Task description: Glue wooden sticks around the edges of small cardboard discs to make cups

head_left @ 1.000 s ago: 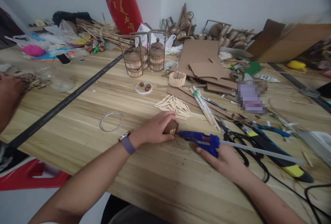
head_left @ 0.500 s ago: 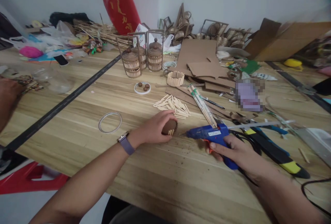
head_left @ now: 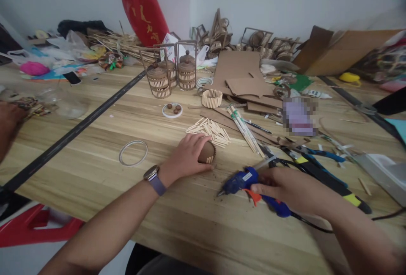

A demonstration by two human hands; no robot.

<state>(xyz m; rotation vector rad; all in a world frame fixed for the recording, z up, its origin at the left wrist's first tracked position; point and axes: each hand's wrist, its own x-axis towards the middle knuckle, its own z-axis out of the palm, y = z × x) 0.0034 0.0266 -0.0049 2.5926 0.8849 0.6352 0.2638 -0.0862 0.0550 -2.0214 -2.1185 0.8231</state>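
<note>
My left hand (head_left: pixel 187 156), with a watch on its wrist, holds a small round brown disc (head_left: pixel 205 153) between thumb and fingers. A few short pale sticks stand at the disc's near right edge. My right hand (head_left: pixel 279 186) grips a blue glue gun (head_left: pixel 239 181) with an orange trigger; its nozzle points left, low over the table and right of the disc. A pile of short sticks (head_left: pixel 211 130) lies just beyond my left hand. Behind it stands a ring of upright sticks (head_left: pixel 212 98). Long sticks (head_left: pixel 245 132) lie to the right of the pile.
Small lidded baskets (head_left: pixel 158 81) in frames stand at the back, near cardboard sheets (head_left: pixel 237 70). A white ring (head_left: pixel 133 153) lies left; another (head_left: pixel 172 110) encloses brown balls. Pliers (head_left: pixel 326 154) and a black-yellow tool (head_left: pixel 333 182) lie right. Another person's hand (head_left: pixel 11 116) is at far left.
The glue gun in my right hand has moved down and toward me, away from the disc, and tilted. My left thumb has stretched out along the disc's near side. The view has shifted slightly.
</note>
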